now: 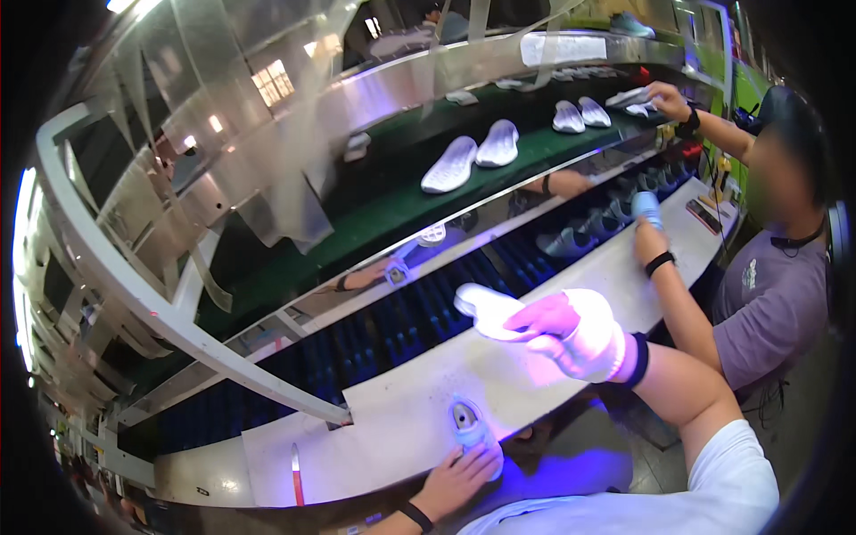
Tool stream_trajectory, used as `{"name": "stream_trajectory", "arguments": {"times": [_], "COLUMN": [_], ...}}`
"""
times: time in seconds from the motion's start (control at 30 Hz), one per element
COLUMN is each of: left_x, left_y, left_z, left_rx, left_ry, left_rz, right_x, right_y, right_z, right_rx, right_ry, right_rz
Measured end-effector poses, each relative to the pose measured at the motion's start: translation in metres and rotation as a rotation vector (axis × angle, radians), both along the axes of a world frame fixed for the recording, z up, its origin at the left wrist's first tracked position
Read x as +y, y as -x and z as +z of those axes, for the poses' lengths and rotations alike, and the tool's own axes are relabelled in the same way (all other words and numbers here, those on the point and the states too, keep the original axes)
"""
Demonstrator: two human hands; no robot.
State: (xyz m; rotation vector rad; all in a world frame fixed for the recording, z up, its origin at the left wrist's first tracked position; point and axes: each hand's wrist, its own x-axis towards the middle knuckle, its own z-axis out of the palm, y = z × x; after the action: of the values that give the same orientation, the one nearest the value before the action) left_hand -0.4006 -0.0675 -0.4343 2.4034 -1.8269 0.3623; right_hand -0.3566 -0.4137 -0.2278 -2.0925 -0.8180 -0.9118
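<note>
My right hand, in a pale glove lit violet, is raised over the bench and grips a white shoe sole by one end. Low in the middle, my left hand is bare with a dark wristband. Its fingers are wrapped over a light blue shoe at the bench's near edge. The shoe's opening faces up and shows a last inside. Sole and shoe are apart from each other.
White soles lie in pairs on a green conveyor belt. Below it, a dark rack carries several shoes. A red-handled knife lies on the white bench. A metal frame post stands left. A co-worker handles a shoe and sole at right.
</note>
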Motion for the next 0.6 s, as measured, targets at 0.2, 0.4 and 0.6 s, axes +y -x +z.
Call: {"name": "stream_trajectory", "arguments": {"times": [0.2, 0.4, 0.6], "left_x": [-0.050, -0.094, -0.123], "left_y": [-0.046, -0.034, -0.021], "left_z": [0.046, 0.079, 0.041], "left_rx": [0.320, 0.912, 0.891], "left_ry": [0.424, 0.889, 1.189], "left_rz": [0.159, 0.389, 0.233], "right_x": [-0.020, 0.008, 0.013], "right_y": [0.060, 0.079, 0.099], "right_z": [-0.079, -0.163, -0.133], "right_rx": [0.507, 0.559, 0.721], "right_ry": [-0.053, -1.177, -1.104], "right_rz": [-0.214, -0.094, 0.201]}}
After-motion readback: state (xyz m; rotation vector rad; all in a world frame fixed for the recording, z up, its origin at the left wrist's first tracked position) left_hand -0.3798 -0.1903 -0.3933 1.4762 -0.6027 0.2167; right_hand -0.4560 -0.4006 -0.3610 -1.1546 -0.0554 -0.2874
